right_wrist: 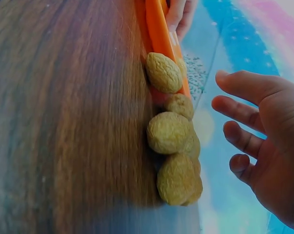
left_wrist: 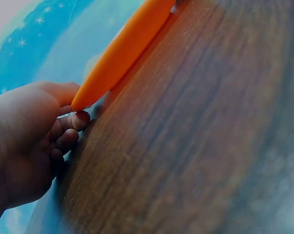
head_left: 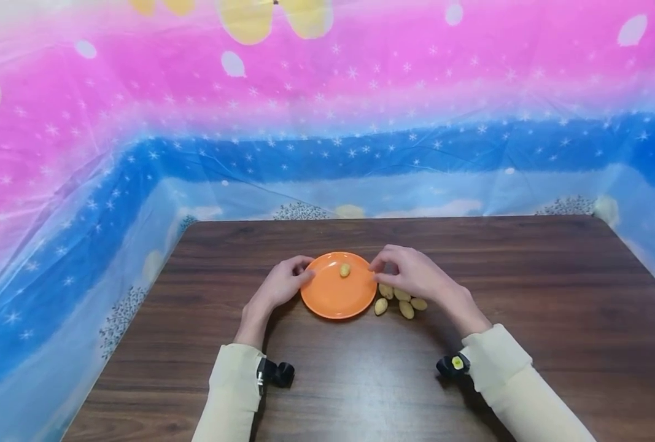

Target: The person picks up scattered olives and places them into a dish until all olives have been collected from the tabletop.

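An orange plate [head_left: 338,301] lies on the table, with one small oval yellow-brown piece [head_left: 345,270] on it towards the far side. My left hand [head_left: 280,283] pinches the plate's left rim, thumb above and fingertips beneath in the left wrist view. By the plate's right rim, over the pile, is my right hand [head_left: 415,273]. Its fingers are loosely bent and spread apart in the right wrist view, with nothing between them. Several wrinkled oval pieces [right_wrist: 169,132], like dried fruits or nuts, lie bunched beside the plate, partly hidden under that hand in the head view.
The dark wood-grain table [head_left: 355,387] reaches back to a pink and blue patterned cloth [head_left: 327,110] hanging behind it and along the sides. Small black cameras [head_left: 276,373] are strapped at both wrists, over cream sleeves.
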`<state>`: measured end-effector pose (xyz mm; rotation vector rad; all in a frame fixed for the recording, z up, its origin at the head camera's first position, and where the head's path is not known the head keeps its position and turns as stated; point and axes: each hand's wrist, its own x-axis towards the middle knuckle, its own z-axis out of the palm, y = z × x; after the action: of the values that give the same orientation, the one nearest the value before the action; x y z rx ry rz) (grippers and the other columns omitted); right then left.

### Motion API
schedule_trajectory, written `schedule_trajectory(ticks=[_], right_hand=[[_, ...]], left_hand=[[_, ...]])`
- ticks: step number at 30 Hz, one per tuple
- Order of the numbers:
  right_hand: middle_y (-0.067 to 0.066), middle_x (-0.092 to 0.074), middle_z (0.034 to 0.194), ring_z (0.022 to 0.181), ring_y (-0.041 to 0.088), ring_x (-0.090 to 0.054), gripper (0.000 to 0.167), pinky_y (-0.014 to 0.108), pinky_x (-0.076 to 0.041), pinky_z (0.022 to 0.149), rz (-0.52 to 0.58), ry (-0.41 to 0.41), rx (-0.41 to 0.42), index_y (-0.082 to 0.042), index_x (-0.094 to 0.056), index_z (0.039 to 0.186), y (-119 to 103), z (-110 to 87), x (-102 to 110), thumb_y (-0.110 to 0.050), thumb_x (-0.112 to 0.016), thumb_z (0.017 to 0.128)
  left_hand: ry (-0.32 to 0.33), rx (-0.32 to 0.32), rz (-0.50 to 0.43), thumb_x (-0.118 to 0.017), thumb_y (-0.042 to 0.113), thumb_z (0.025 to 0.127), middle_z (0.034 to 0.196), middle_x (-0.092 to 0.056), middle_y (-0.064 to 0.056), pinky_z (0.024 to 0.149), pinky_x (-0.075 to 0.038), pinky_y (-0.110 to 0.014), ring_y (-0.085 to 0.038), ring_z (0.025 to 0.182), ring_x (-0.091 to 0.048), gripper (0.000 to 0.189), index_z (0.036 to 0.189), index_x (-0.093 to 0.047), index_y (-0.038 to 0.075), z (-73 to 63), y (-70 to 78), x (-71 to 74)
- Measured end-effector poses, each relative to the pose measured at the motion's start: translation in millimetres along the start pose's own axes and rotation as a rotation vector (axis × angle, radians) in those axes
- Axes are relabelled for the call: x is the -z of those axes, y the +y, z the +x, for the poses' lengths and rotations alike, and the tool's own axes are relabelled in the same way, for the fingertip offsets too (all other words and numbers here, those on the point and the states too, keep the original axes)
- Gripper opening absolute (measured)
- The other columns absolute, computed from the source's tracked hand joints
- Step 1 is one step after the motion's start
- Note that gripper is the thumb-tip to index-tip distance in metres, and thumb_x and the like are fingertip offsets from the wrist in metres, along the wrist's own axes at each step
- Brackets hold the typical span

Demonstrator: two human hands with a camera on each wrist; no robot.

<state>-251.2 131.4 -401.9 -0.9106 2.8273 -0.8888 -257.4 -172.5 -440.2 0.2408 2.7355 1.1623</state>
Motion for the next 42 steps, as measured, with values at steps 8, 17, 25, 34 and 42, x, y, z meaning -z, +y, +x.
schedule_trajectory(ticks=[8, 17, 25, 34, 42], right_hand=[[-0.008, -0.066, 0.103, 0.091, 0.012, -0.060, 0.016, 0.035, -0.050, 0.080, 0.028, 0.000, 0.000, -0.020, -0.075, 0.107, 3.8, -14.6, 3.9, -0.027, -0.069, 0.095], [-0.010, -0.064, 0.098, 0.078, 0.011, -0.056, 0.014, 0.030, -0.047, 0.069, 0.038, 0.009, -0.014, -0.023, -0.074, 0.106, 10.3, -25.6, 6.7, -0.028, -0.071, 0.093], [-0.011, -0.064, 0.097, 0.077, 0.009, -0.056, 0.015, 0.027, -0.048, 0.067, 0.011, -0.010, -0.031, -0.023, -0.074, 0.107, 17.7, -37.0, 10.0, -0.028, -0.071, 0.093], [-0.009, -0.066, 0.103, 0.076, 0.007, -0.057, 0.012, 0.025, -0.048, 0.066, 0.002, -0.029, 0.004, -0.023, -0.074, 0.104, 27.1, -43.1, 17.6, -0.026, -0.071, 0.093], [-0.010, -0.065, 0.100, 0.075, 0.009, -0.057, 0.010, 0.026, -0.047, 0.064, 0.027, -0.069, -0.017, -0.025, -0.074, 0.103, 32.4, -47.8, 22.5, -0.027, -0.070, 0.094]], left_hand=[[-0.003, -0.019, -0.004, -0.056, 0.038, 0.101, 0.096, -0.057, -0.005, 0.075, -0.041, -0.033, -0.022, 0.086, -0.053, 0.038, 0.134, -0.059, 0.019, -0.2, -2.7, -1.1], [0.001, -0.016, 0.002, -0.056, 0.038, 0.101, 0.095, -0.057, -0.005, 0.073, -0.041, -0.033, -0.022, 0.084, -0.053, 0.038, 0.134, -0.059, 0.020, -0.1, -2.5, 1.1], [-0.007, -0.009, -0.007, -0.057, 0.038, 0.100, 0.095, -0.057, -0.006, 0.073, -0.042, -0.033, -0.022, 0.084, -0.053, 0.038, 0.134, -0.059, 0.020, 0.6, -2.3, 0.7], [-0.003, -0.013, -0.012, -0.056, 0.038, 0.101, 0.096, -0.057, -0.006, 0.073, -0.041, -0.033, -0.022, 0.085, -0.053, 0.039, 0.135, -0.059, 0.020, 0.9, -1.4, -1.2], [-0.009, -0.019, -0.003, -0.055, 0.038, 0.101, 0.095, -0.057, -0.006, 0.072, -0.041, -0.032, -0.021, 0.084, -0.052, 0.039, 0.135, -0.059, 0.019, 0.9, -1.0, 0.6]])
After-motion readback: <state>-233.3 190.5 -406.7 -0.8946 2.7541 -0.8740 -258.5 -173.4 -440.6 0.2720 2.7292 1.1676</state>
